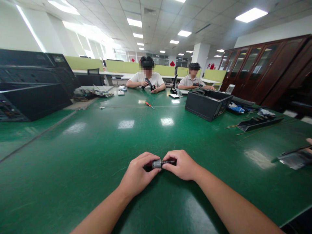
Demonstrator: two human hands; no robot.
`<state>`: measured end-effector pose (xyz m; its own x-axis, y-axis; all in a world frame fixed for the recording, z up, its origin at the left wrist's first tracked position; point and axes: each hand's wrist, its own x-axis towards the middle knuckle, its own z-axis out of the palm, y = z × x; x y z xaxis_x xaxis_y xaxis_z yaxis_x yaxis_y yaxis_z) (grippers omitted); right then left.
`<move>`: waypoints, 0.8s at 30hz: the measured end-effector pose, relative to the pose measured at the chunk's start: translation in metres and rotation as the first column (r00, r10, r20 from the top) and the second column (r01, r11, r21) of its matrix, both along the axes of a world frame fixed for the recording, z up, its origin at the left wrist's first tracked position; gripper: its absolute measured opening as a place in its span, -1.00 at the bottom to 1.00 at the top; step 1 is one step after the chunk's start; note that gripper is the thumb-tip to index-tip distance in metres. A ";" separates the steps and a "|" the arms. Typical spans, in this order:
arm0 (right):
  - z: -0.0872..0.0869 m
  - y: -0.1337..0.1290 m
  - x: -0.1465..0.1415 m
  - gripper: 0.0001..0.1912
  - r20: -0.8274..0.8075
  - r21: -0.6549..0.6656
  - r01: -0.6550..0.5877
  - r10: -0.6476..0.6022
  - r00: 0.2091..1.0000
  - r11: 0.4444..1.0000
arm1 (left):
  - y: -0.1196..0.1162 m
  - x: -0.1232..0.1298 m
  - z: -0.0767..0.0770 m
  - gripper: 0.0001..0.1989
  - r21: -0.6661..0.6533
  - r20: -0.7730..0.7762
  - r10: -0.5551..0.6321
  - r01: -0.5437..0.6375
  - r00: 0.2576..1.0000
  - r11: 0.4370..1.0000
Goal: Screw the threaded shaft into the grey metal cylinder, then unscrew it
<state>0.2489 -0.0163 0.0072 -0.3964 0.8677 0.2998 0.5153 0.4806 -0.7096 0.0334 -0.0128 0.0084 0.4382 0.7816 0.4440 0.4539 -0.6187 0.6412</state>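
Observation:
Just above the green table (97, 182), my two hands meet around a small metal part. My left hand (137, 172) grips a grey metal cylinder (156, 163) between thumb and fingers. A dark ridged shaft (168, 162) extends to the right from the cylinder, and my right hand (182, 165) pinches it between thumb and fingers. The cylinder and shaft lie in line, roughly level. Whether they are one piece or two, I cannot tell.
Two people sit across the table. An orange screwdriver (149, 105) lies mid-table. A black open case (207, 104) stands back right, with metal parts (258, 123) nearer. Large black cases (44, 97) stand at left. Someone's fingers show at the right edge.

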 end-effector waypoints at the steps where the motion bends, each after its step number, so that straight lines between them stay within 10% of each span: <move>1: 0.000 0.000 0.000 -0.94 0.005 0.000 0.001 -0.001 1.000 1.000 | 0.000 0.000 0.000 -0.83 0.000 0.003 0.001 -0.001 1.000 1.000; 24: 0.001 0.000 0.004 -0.93 -0.015 0.012 0.011 -0.011 1.000 1.000 | 0.001 0.000 -0.003 -0.82 0.076 0.035 0.012 -0.015 0.999 0.997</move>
